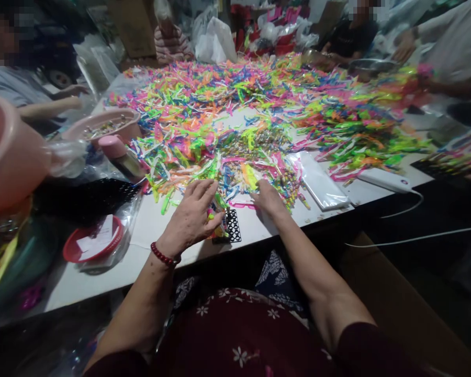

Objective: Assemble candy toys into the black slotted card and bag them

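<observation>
Near edge of the white bench (151, 228): left hand (190, 217) lies flat, fingers spread, just beside one black lattice grid (232, 226). Right hand (267, 199) is in the heap, its grip hidden. Beyond, thin neon plastic strips (259, 99), too many to count, reach the far edge.

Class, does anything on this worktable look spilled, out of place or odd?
Neon strips lie loose across most of the table, in no container. A white cable from the white box hangs off the table's right edge. Nothing looks broken.
</observation>
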A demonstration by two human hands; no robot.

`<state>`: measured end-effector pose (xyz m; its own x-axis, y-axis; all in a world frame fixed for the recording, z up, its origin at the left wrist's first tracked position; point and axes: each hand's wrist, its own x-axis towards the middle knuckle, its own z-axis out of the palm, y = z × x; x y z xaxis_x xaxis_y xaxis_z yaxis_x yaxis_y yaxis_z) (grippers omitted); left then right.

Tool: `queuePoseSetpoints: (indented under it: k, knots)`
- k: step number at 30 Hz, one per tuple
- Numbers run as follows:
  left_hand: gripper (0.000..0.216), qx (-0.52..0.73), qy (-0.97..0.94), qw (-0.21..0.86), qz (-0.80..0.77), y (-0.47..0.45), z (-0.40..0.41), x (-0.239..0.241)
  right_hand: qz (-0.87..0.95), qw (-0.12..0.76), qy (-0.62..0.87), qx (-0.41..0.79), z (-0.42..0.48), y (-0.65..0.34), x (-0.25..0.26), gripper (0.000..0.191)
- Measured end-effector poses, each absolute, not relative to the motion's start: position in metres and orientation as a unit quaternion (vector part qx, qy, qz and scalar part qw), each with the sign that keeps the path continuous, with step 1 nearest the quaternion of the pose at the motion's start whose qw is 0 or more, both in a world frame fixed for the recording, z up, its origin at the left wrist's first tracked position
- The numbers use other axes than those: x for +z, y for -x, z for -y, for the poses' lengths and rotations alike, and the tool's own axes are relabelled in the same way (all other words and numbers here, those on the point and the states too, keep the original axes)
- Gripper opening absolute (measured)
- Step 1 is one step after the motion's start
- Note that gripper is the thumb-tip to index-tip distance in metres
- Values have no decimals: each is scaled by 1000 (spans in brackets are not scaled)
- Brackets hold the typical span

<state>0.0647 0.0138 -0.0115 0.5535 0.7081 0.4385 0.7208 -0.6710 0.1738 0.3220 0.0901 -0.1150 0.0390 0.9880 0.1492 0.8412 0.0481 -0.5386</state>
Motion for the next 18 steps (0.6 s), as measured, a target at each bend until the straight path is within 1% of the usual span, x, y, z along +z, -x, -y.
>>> queuePoseSetpoints:
  k: [2,3,5,7,8,10,12,15,18]
  knots:
    - [65,-241,879,19,411,-66,-13,-11,672,195,701,140,-97,-328,-114,35]
    - [65,-239,879,22,413,-66,-13,-11,671,177,705,146,-100,-329,-114,32]
    - [64,-236,879,24,413,-67,-12,-9,663,180,710,155,-102,-331,-113,27]
    - [63,-232,882,21,410,-68,-11,-8,638,231,710,187,-101,-333,-113,24]
    - [63,-230,883,18,408,-68,-11,-7,620,269,702,223,-98,-334,-113,23]
    - [63,-223,885,13,409,-68,-11,-5,576,348,661,332,-91,-333,-115,23]
    - [63,-219,884,12,413,-69,-10,-3,536,401,600,439,-79,-327,-117,30]
    - [62,-221,882,12,416,-69,-10,-3,530,429,516,518,-60,-309,-124,39]
    - [63,-223,883,15,414,-70,-10,-3,578,439,474,498,-45,-288,-132,35]
